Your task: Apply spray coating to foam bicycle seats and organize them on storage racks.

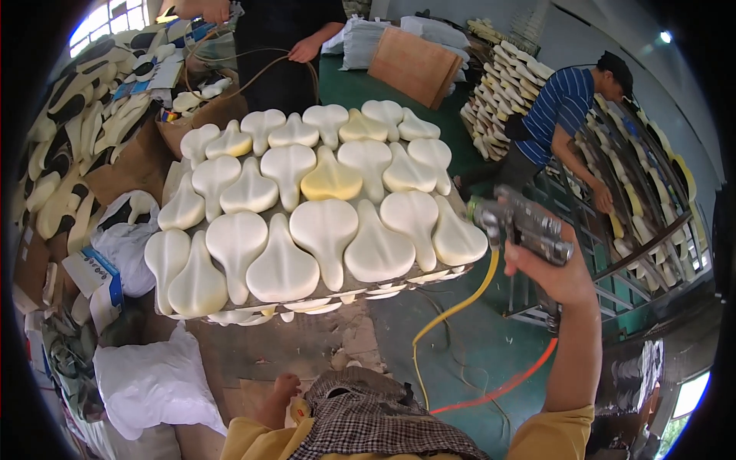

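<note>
My right hand [558, 270] is wrapped round a spray gun [529, 226], raised at the right corner of a layer of seat pads. A yellow hose [460, 307] hangs from the gun's front, and a red hose [514, 381] runs from below its handle. Cream, bicycle-saddle-shaped foam pads [379, 243] lie in three rows on a board [341, 294], wide and narrow ends alternating. One pad [331, 175] in the middle row is yellower than its neighbours. Low by my checked apron [360, 422], my left hand [285, 386] hangs apart from the pads; its fingers are too small to read.
Another person [280, 54] stands across the pads, holding a looped hose [245, 52]. At the right, a person in a striped shirt [563, 107] bends over metal racks [636, 245] of pads. Piled foam parts [69, 153] and a white sack [157, 379] lie left.
</note>
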`<move>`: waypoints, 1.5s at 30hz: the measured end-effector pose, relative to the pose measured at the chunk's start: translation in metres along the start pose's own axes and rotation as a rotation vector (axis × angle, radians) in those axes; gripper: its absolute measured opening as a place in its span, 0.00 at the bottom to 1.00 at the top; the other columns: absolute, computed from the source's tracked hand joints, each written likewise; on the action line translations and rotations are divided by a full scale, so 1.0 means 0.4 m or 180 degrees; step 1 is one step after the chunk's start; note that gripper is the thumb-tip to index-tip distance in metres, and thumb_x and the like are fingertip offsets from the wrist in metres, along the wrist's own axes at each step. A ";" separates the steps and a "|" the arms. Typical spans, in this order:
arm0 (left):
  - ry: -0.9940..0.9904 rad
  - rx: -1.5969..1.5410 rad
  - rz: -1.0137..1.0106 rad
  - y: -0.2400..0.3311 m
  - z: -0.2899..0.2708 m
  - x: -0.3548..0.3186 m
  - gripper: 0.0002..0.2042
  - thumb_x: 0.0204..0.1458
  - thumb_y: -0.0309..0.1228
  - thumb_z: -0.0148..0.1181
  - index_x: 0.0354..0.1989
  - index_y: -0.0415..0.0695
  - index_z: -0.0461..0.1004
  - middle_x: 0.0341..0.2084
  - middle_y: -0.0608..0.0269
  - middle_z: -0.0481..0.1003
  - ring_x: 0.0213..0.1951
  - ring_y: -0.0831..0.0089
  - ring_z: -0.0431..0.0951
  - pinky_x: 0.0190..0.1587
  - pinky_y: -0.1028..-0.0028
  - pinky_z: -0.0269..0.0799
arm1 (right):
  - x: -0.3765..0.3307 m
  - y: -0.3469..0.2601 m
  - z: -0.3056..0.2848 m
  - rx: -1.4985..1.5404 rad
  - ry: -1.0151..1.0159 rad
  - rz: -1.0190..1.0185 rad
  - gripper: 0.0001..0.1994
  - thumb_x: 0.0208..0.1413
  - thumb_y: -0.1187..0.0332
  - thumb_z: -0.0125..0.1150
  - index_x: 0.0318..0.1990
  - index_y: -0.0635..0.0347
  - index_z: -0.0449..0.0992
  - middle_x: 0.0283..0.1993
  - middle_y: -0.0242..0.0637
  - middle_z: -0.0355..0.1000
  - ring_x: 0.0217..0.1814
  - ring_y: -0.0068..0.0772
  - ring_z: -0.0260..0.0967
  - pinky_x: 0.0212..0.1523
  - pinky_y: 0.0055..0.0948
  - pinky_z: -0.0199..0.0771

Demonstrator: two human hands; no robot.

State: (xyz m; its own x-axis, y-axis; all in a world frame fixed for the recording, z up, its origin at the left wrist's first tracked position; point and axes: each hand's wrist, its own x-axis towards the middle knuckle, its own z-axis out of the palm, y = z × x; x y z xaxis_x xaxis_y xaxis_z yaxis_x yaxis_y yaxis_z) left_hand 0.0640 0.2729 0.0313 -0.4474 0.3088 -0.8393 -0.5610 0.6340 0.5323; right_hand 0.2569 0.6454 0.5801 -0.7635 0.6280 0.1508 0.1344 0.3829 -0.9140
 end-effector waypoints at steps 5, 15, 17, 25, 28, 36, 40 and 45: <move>0.0164 0.0002 -0.0081 -0.077 -0.039 -0.027 0.09 0.47 0.29 0.53 0.34 0.38 0.74 0.25 0.57 0.75 0.20 0.65 0.76 0.18 0.71 0.68 | 0.002 -0.015 0.032 -0.0119 -0.0405 -0.0034 0.23 0.49 0.77 0.59 0.55 0.67 0.66 0.32 0.28 0.70 0.29 0.14 0.64 0.31 0.17 0.68; 0.0310 0.0126 -0.0424 -0.206 -0.156 -0.035 0.09 0.49 0.31 0.51 0.28 0.37 0.73 0.22 0.56 0.75 0.18 0.64 0.76 0.19 0.69 0.70 | -0.061 -0.005 0.062 -0.0164 -0.0119 -0.0013 0.24 0.49 0.78 0.58 0.56 0.67 0.65 0.31 0.30 0.70 0.27 0.16 0.64 0.30 0.19 0.67; 0.0259 0.0210 -0.0350 -0.185 -0.151 -0.058 0.09 0.49 0.31 0.51 0.29 0.37 0.73 0.23 0.56 0.75 0.19 0.65 0.76 0.19 0.69 0.69 | -0.097 -0.012 0.069 -0.0247 -0.0107 0.0087 0.24 0.48 0.77 0.58 0.56 0.67 0.66 0.30 0.29 0.70 0.27 0.16 0.64 0.30 0.18 0.67; 0.0001 0.0344 0.0002 -0.179 -0.182 -0.086 0.09 0.48 0.31 0.54 0.33 0.39 0.74 0.24 0.58 0.75 0.22 0.67 0.76 0.21 0.72 0.69 | -0.298 -0.023 0.055 -0.0879 -0.0015 0.0340 0.26 0.44 0.73 0.62 0.54 0.64 0.68 0.34 0.33 0.75 0.31 0.18 0.67 0.36 0.20 0.68; 0.0163 0.0352 -0.0052 -0.188 -0.196 -0.096 0.10 0.47 0.30 0.56 0.36 0.39 0.75 0.25 0.59 0.75 0.22 0.67 0.76 0.22 0.72 0.70 | -0.363 -0.042 0.040 -0.0907 0.0120 0.0547 0.26 0.44 0.73 0.63 0.54 0.64 0.68 0.33 0.32 0.74 0.31 0.17 0.67 0.36 0.20 0.67; -0.0087 0.2082 0.0743 -0.324 -0.325 -0.006 0.07 0.40 0.30 0.58 0.26 0.40 0.79 0.20 0.61 0.76 0.24 0.71 0.77 0.29 0.69 0.74 | -0.383 -0.073 0.066 -0.0598 0.0054 0.0550 0.24 0.46 0.76 0.62 0.54 0.65 0.68 0.33 0.29 0.72 0.31 0.17 0.66 0.35 0.18 0.67; 0.0221 0.0558 0.0034 -0.309 -0.300 -0.028 0.09 0.41 0.31 0.58 0.29 0.40 0.79 0.23 0.59 0.78 0.27 0.70 0.79 0.31 0.68 0.74 | -0.404 -0.037 0.048 -0.0685 0.0076 0.0379 0.23 0.46 0.76 0.62 0.53 0.65 0.68 0.34 0.30 0.73 0.33 0.19 0.67 0.36 0.19 0.67; 0.0444 0.1186 0.0353 -0.271 -0.290 -0.084 0.10 0.42 0.29 0.57 0.33 0.41 0.78 0.25 0.59 0.77 0.26 0.68 0.80 0.27 0.70 0.75 | -0.392 -0.033 0.088 -0.0743 -0.0042 0.0313 0.23 0.46 0.76 0.61 0.53 0.67 0.68 0.38 0.33 0.72 0.34 0.21 0.66 0.37 0.20 0.67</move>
State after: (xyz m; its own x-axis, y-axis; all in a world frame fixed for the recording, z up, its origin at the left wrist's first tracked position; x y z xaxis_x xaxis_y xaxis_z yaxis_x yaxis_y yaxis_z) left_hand 0.0588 0.1117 0.0146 -0.5956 0.3069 -0.7423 -0.2249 0.8235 0.5209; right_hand 0.3528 0.5180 0.5554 -0.7475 0.6616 0.0592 0.3495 0.4676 -0.8119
